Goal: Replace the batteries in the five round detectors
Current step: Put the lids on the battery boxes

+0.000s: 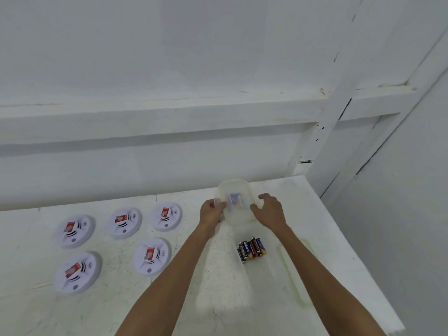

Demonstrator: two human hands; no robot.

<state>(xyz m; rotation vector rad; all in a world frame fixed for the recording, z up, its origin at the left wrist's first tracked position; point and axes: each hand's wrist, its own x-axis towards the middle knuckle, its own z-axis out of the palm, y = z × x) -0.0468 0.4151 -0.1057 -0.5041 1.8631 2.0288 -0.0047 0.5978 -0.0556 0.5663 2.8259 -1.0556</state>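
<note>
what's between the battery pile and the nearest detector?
Only the person's left forearm crosses above that stretch in the head view; the white table between the batteries and the nearest detector is otherwise bare.

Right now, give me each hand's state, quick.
Left hand: closed on the clear container.
Right hand: fingers spread at the container's other side; contact cannot be told.

Five round white plastic detectors [114,241] carry red labels and black arc marks; the small cylindrical batteries [252,249] are black, blue and red.
</note>
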